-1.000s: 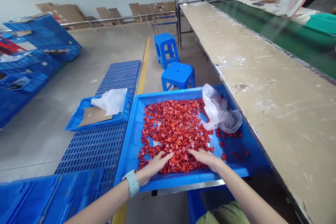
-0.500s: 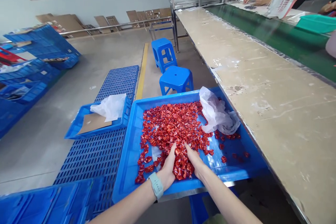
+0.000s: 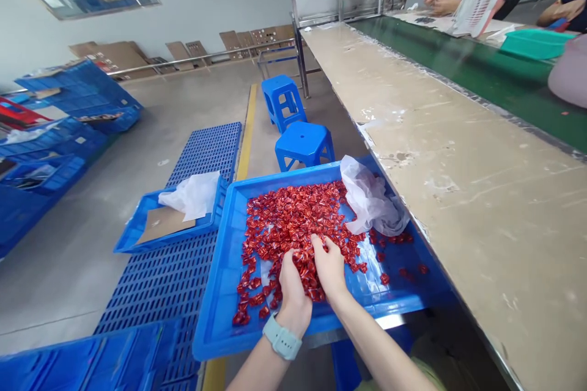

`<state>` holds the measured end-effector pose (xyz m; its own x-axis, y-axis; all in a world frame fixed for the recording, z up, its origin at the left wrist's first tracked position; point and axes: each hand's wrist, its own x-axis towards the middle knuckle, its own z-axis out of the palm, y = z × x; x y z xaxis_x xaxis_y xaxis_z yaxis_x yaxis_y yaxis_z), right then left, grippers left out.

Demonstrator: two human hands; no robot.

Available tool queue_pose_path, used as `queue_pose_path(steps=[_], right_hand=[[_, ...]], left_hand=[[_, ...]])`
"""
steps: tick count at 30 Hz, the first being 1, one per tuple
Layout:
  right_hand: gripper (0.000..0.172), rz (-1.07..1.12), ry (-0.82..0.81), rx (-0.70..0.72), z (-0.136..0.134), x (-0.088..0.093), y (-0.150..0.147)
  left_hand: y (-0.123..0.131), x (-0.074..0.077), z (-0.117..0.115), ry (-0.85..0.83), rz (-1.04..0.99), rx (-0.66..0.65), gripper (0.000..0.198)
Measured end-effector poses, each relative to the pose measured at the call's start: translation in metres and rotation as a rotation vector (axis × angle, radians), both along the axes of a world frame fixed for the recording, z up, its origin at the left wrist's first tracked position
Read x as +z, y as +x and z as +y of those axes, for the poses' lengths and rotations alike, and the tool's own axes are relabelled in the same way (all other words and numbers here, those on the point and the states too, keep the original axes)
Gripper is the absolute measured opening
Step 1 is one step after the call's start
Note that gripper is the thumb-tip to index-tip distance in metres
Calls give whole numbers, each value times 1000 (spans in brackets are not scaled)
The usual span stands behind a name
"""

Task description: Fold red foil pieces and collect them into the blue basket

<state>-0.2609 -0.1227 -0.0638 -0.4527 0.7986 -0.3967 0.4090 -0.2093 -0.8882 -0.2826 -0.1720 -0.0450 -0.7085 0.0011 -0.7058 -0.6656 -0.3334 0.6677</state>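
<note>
Many small, shiny red pieces [image 3: 293, 214], crumpled like foil and too small to name for sure, lie heaped in a large blue plastic tray [image 3: 215, 293]. At the near side of the heap my left hand [image 3: 292, 284], with a pale green watch on its wrist, curves round a clump of them. Facing it, my right hand [image 3: 329, 266] cups the same clump from the other side. The fingertips are partly buried or hidden by the pieces. A crumpled white translucent plastic bag [image 3: 369, 198] rests over the tray's far right part.
A long beige worktable [image 3: 440, 153] runs along the right, beside a green belt [image 3: 440, 55]. Blue stools [image 3: 302, 140] stand beyond the tray. Left are a smaller blue bin [image 3: 132, 238], a slatted pallet [image 3: 137, 287] and stacked crates. Co-workers' hands [image 3: 440, 5] show across the belt.
My hands have drawn in round the clump of red pieces and turned more upright, the right one now further over it. The view has shifted slightly.
</note>
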Motion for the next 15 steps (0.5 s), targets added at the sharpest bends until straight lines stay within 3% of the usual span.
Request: queue_pose_path(steps=[5, 10, 15], right_hand=[[39, 84, 45, -47, 31, 37, 1], [40, 215, 155, -130, 74, 89, 18], [38, 321, 260, -303, 130, 132, 58]], left_hand=[[-2, 26, 30, 46, 61, -65, 34], [7, 75, 74, 142, 148, -201, 33], [38, 119, 137, 289, 210, -422, 34]])
